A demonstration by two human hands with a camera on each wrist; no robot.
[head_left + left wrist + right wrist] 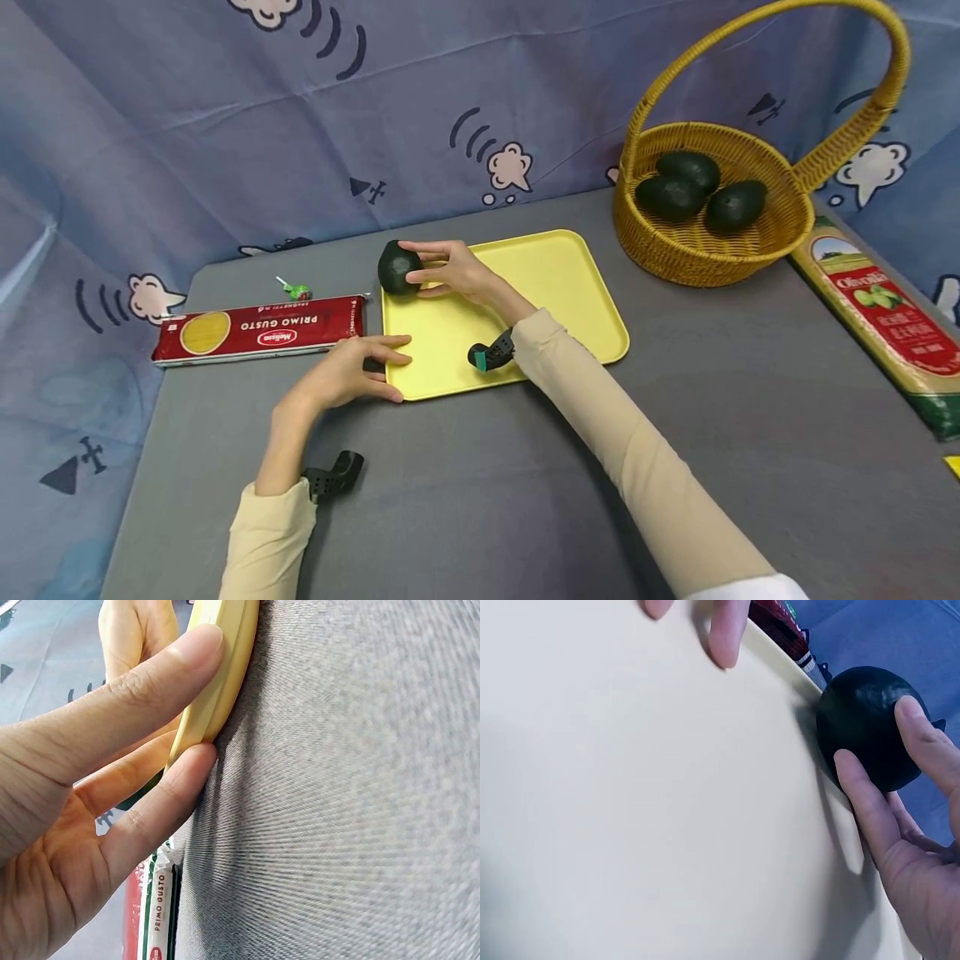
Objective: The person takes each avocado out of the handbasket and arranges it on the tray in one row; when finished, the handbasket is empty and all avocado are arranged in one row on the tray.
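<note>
An avocado [393, 268] is pinched between the thumb and fingers of the right hand [456, 271], which are bent no wider than its sides. It is rounded, slightly narrower towards the top, and so dark a green that it is nearly black, with a soft shine caught on its skin. It is held at the far left corner of a yellow tray [442, 350]; whether the tray is touched by it cannot be told.

Nearer the body, the tray's near left corner is touched by the left hand [345, 373], its fingers spread and gently bent, with the thumb placed against the rim. A wide gap is left between thumb and fingers.

Just left of the left fingers, a red spaghetti packet [247, 329] is laid flat, its lettering upside down. Beyond it, a small green and red lollipop [298, 292] is seen.

Well to the right of the right fingers, three more dark avocados [735, 207] are held in a yellow wicker basket [690, 265]. Still farther right, beside the basket, a long packet [877, 308] with olives pictured on it is set on the grey table [450, 500].
</note>
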